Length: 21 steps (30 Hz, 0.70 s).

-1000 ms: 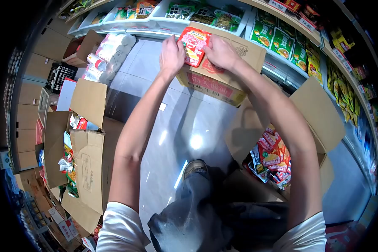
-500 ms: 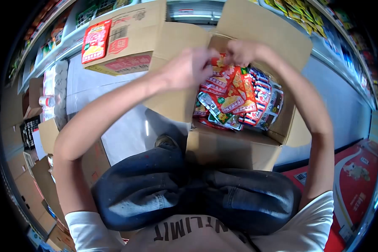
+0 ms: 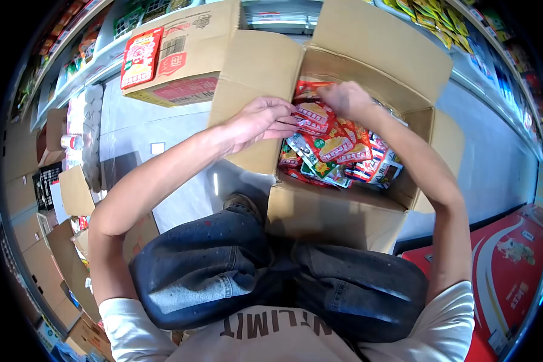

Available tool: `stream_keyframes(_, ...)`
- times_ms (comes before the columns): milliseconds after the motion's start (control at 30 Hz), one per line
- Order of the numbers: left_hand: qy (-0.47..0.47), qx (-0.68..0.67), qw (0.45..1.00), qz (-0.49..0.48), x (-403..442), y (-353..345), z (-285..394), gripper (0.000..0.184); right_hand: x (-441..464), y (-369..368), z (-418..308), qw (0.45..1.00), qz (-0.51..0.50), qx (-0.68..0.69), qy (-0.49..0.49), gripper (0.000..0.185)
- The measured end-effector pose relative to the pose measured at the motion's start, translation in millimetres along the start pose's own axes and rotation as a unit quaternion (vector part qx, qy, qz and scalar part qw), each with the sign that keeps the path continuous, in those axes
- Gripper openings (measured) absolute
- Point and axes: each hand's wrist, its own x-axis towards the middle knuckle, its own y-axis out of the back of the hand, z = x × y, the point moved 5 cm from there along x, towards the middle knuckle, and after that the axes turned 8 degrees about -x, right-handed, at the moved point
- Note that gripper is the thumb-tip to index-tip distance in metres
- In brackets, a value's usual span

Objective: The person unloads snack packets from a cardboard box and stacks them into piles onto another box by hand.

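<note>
An open cardboard box [image 3: 338, 211] holds a pile of red snack packets [image 3: 335, 145] mixed with green-and-white and blue-striped ones. My left hand [image 3: 256, 125] reaches over the box's left flap, fingers loosely apart, their tips against the edge of a red packet [image 3: 312, 116]. Inside the box, my right hand [image 3: 349, 101] is curled round the edge of another red packet [image 3: 308, 89] near the back wall; its thumb is hidden. A separate red packet [image 3: 142, 57] lies flat on a closed carton [image 3: 193, 45] at the upper left.
Shelves with yellow packets [image 3: 431, 21] run along the back right. A red printed box [image 3: 507, 265] stands at the lower right. Bundled white rolls [image 3: 87, 133], a black crate [image 3: 45, 187] and an open carton [image 3: 66, 253] are at the left. My knees are just below the box.
The view has swung right from the closed carton to the open box. The red packet held earlier lies released on the carton. Both hands have moved to the box's packets.
</note>
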Motion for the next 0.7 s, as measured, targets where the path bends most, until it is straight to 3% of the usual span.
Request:
stream_keyframes(67,0.028,-0.066,0.997,-0.001,-9.0,7.6,-2.0,0.048,-26.2,44.2,13.8,0.981,0.164,0.083,0.056,0.017)
stream_keyframes(100,0.042,-0.099,0.994,-0.003,-13.3,10.2,-1.6,0.053,-41.4,82.8,5.3,0.972,0.202,0.124,0.012,0.012)
stream_keyframes(133,0.072,-0.138,0.988,0.018,-21.4,5.5,2.6,0.066,-57.0,112.3,-0.5,0.954,0.266,0.132,0.036,0.008)
stream_keyframes(233,0.078,-0.231,0.964,-0.108,-33.1,-3.9,24.8,0.074,-89.9,167.6,-34.9,0.949,0.302,0.067,0.057,0.012)
stream_keyframes(267,0.074,-0.26,0.953,-0.135,-40.7,-11.0,38.9,0.059,-93.3,172.6,-49.9,0.941,0.321,0.061,0.082,0.015)
stream_keyframes(367,-0.131,-0.128,0.982,-0.038,-51.5,-9.2,72.9,0.048,-93.7,180.1,-76.1,0.939,0.302,0.098,0.13,0.019)
stream_keyframes(400,-0.132,-0.165,0.975,-0.073,-51.2,-1.3,83.5,0.052,-88.3,175.0,-78.3,0.929,0.32,0.112,0.145,0.018)
stream_keyframes(433,-0.181,-0.161,0.969,-0.059,-54.1,5.9,87.8,0.052,-82.4,170.0,-80.5,0.919,0.337,0.127,0.161,0.017)
stream_keyframes(567,-0.229,-0.162,0.958,-0.058,-69.8,25.0,99.1,0.053,-53.0,166.0,-82.1,0.867,0.433,0.168,0.183,0.026)
stream_keyframes(700,-0.305,-0.201,0.931,-0.026,-86.7,52.4,107.9,0.054,-6.7,160.7,-90.5,0.796,0.464,0.371,0.117,0.014)
